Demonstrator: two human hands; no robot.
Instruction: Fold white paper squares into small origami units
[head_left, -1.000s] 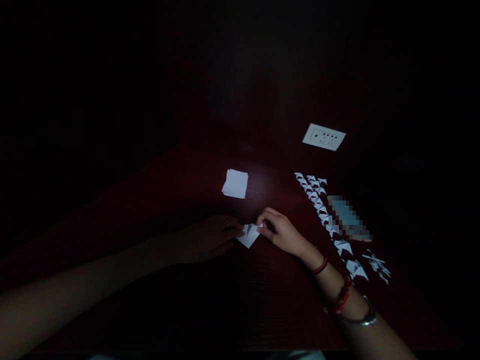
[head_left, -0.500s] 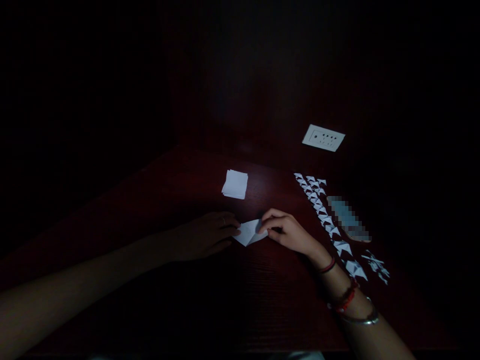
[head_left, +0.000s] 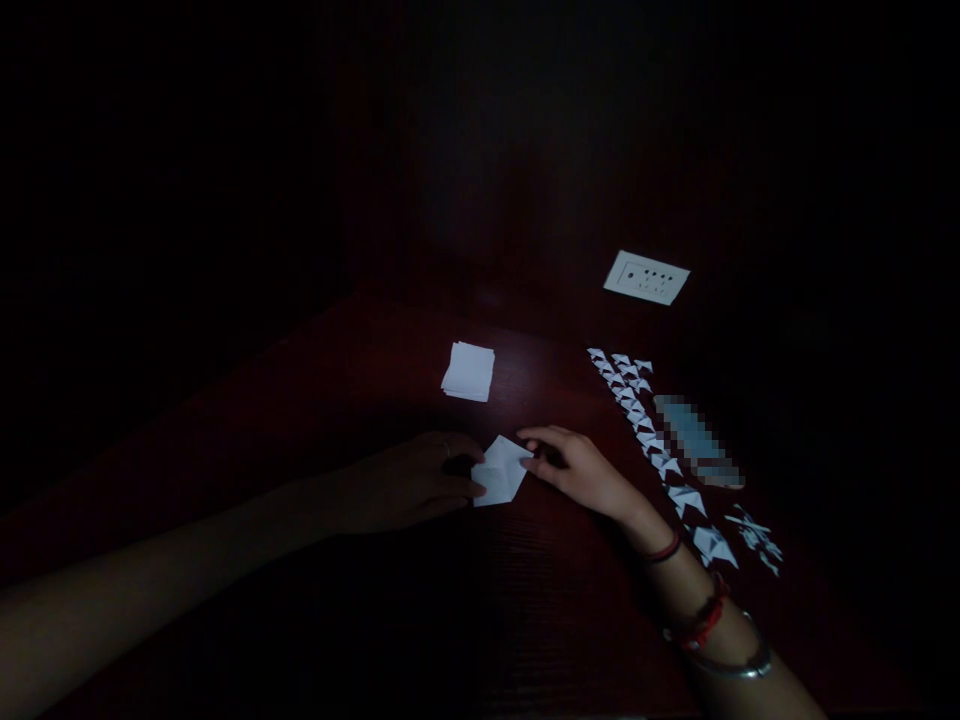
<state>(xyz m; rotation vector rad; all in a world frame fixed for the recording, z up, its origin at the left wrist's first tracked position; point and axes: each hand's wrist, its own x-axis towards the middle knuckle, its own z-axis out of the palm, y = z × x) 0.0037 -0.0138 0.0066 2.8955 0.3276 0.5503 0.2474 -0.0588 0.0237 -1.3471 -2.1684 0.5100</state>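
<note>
Left hand [head_left: 442, 478] and right hand [head_left: 581, 470] touch the creased paper [head_left: 504, 470], fingers [head_left: 551, 437] parted; whether they pinch, I can't tell from here; a paper stack [head_left: 470, 371] lies beyond them

Matt paper sheet [head_left: 505, 476], glossy wood-grained table [head_left: 541, 372], shiny metal bangle [head_left: 748, 671]
</note>
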